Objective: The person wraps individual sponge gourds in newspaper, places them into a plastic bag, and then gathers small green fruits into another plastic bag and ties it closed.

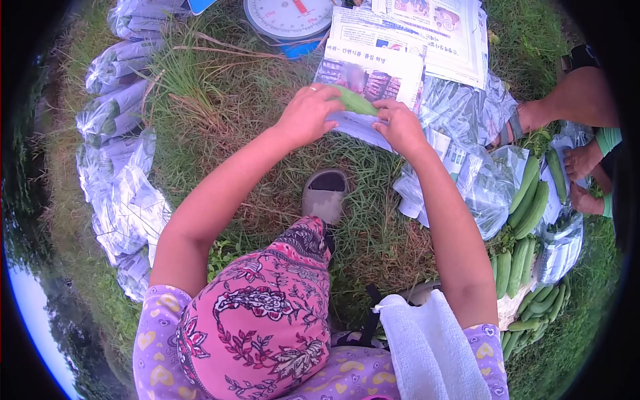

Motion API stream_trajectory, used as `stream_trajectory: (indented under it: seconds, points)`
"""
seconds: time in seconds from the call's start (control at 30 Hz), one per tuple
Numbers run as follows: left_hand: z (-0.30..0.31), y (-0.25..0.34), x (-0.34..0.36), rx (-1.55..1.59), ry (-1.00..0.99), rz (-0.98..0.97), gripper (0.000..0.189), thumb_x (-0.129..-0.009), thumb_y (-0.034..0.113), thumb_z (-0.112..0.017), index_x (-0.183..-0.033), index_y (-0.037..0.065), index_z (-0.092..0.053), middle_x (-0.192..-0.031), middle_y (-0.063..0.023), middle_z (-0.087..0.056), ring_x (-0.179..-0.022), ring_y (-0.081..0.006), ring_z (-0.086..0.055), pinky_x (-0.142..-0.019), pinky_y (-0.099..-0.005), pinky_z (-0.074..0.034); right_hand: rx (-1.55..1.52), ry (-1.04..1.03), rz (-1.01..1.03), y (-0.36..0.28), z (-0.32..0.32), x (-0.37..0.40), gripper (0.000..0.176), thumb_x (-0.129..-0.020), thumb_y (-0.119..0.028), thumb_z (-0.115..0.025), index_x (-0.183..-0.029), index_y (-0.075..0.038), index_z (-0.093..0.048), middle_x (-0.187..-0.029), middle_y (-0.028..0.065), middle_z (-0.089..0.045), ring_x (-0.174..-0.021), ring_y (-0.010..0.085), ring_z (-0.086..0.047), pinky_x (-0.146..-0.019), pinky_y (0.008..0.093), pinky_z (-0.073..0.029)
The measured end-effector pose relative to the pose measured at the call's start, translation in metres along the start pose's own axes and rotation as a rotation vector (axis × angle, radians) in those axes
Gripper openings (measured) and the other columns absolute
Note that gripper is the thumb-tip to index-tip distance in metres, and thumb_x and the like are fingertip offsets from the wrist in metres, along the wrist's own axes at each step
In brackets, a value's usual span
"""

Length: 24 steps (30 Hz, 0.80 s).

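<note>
Over the grass just ahead of your knee, your left hand [308,115] and right hand [400,127] both grasp one green cucumber [353,102]. L hand is closed round its left end, w/ a ring on one finger. R hand is closed round its right end. The cucumber lies roughly level btwn them, just above a newspaper sheet [377,73] spread on the ground; can't tell if it touches the paper.

Your shoe [325,193] sits in the grass below the hands, near your patterned knee. A white towel [433,347] lies over your right side.

Beyond the sheet is a stack of newspapers [433,30], and left of that a scale [290,15] w/ a round dial. Wrapped bundles [113,113] curve along your left side. On your right, a pile of cucumbers [527,200] rests on more paper, and another person's foot [530,119] stands just beside it.
</note>
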<state>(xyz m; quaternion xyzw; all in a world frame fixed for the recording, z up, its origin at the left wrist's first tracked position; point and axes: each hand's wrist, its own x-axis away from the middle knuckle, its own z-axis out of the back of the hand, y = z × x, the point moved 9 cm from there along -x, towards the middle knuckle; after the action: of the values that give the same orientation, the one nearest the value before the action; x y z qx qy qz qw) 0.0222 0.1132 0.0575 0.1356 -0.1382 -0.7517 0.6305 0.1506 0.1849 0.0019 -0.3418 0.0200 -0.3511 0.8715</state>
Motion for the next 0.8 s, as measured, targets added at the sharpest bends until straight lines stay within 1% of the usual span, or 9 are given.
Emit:
stream_trajectory:
  seconds: [0.1, 0.13, 0.23, 0.33, 0.4, 0.5, 0.6, 0.7, 0.8]
  points:
    - [-0.006, 0.001, -0.018, -0.01, 0.107, -0.136, 0.019, -0.079, 0.015, -0.066, -0.097, 0.008, -0.065, -0.107, -0.0076, -0.062, -0.106, -0.0266, -0.055, -0.094, -0.0421, -0.041, -0.079, -0.012, -0.077, 0.005, 0.004, -0.006, 0.018, -0.076, -0.014, -0.069, -0.092, -0.007, -0.071, -0.112, 0.0018, -0.063, -0.104, 0.0264, -0.055, -0.09, 0.0384, -0.045]
    - [-0.015, -0.008, -0.027, 0.029, 0.03, -0.065, 0.018, -0.08, 0.015, -0.065, -0.096, 0.008, -0.065, -0.103, -0.0081, -0.063, -0.103, -0.0271, -0.056, -0.093, -0.0421, -0.041, -0.108, -0.009, -0.108, 0.007, 0.005, -0.006, 0.017, -0.075, -0.014, -0.068, -0.091, -0.007, -0.07, -0.11, 0.0017, -0.064, -0.102, 0.0261, -0.056, -0.088, 0.0384, -0.045]
    - [-0.031, -0.026, -0.043, 0.089, -0.098, 0.063, 0.014, -0.082, 0.014, -0.062, -0.094, 0.007, -0.064, -0.095, -0.0092, -0.065, -0.096, -0.0282, -0.059, -0.089, -0.0419, -0.042, 0.125, 0.537, 0.136, -0.034, 0.05, 0.011, 0.013, -0.073, -0.011, -0.067, -0.086, -0.01, -0.067, -0.1, 0.0013, -0.063, -0.096, 0.0251, -0.056, -0.083, 0.0376, -0.045]
    - [-0.032, -0.03, -0.047, 0.076, -0.019, 0.06, 0.012, -0.081, 0.013, -0.062, -0.091, 0.007, -0.063, -0.088, -0.0093, -0.064, -0.091, -0.0291, -0.06, -0.086, -0.0411, -0.042, 0.045, 0.455, 0.313, -0.065, 0.025, 0.017, 0.012, -0.071, -0.01, -0.066, -0.082, -0.012, -0.063, -0.089, 0.0005, -0.06, -0.092, 0.0237, -0.056, -0.081, 0.0376, -0.043]
    - [-0.031, -0.034, -0.046, 0.12, 0.028, 0.102, 0.012, -0.08, 0.012, -0.064, -0.09, 0.007, -0.062, -0.085, -0.0086, -0.064, -0.09, -0.03, -0.06, -0.085, -0.0407, -0.043, 0.099, 0.4, 0.251, -0.063, 0.002, 0.014, 0.018, -0.071, -0.008, -0.064, -0.089, -0.011, -0.062, -0.097, 0.0027, -0.057, -0.098, 0.0245, -0.053, -0.085, 0.039, -0.041]
    - [0.001, -0.027, -0.028, 0.01, 0.397, 0.106, 0.016, -0.076, 0.01, -0.066, -0.091, 0.007, -0.06, -0.09, -0.0083, -0.062, -0.091, -0.0319, -0.059, -0.085, -0.0419, -0.042, 0.169, 0.434, 0.131, -0.05, -0.01, 0.006, 0.026, -0.07, -0.006, -0.064, -0.095, -0.012, -0.059, -0.106, 0.0045, -0.054, -0.103, 0.0251, -0.05, -0.085, 0.0399, -0.041]
    - [0.007, -0.033, -0.005, 0.063, 0.398, 0.345, 0.023, -0.077, 0.007, -0.066, -0.098, 0.007, -0.057, -0.101, -0.008, -0.06, -0.095, -0.0268, -0.059, -0.085, -0.0392, -0.043, 0.207, 0.372, 0.058, -0.037, -0.016, -0.005, 0.033, -0.069, -0.006, -0.064, -0.101, -0.013, -0.057, -0.111, 0.0053, -0.052, -0.106, 0.0257, -0.048, -0.086, 0.0402, -0.041]
    - [-0.065, -0.057, 0.022, 0.802, 0.039, 0.817, 0.032, -0.082, 0.012, -0.064, -0.111, 0.004, -0.054, -0.11, -0.0095, -0.058, -0.095, -0.0203, -0.06, -0.083, -0.0333, -0.046, 0.199, 0.302, 0.016, -0.03, -0.017, -0.018, 0.037, -0.067, -0.007, -0.067, -0.102, -0.013, -0.057, -0.11, 0.0059, -0.052, -0.106, 0.0262, -0.049, -0.087, 0.0402, -0.042]
    - [-0.097, -0.032, 0.036, 1.549, 0.18, 1.055, 0.028, -0.091, 0.019, -0.056, -0.112, 0.0, -0.05, -0.109, -0.0094, -0.057, -0.099, -0.0176, -0.057, -0.085, -0.0333, -0.046, 0.084, 0.235, -0.012, -0.026, -0.013, -0.022, 0.04, -0.065, -0.009, -0.07, -0.103, -0.012, -0.058, -0.107, 0.0082, -0.055, -0.105, 0.0281, -0.051, -0.088, 0.0399, -0.043]
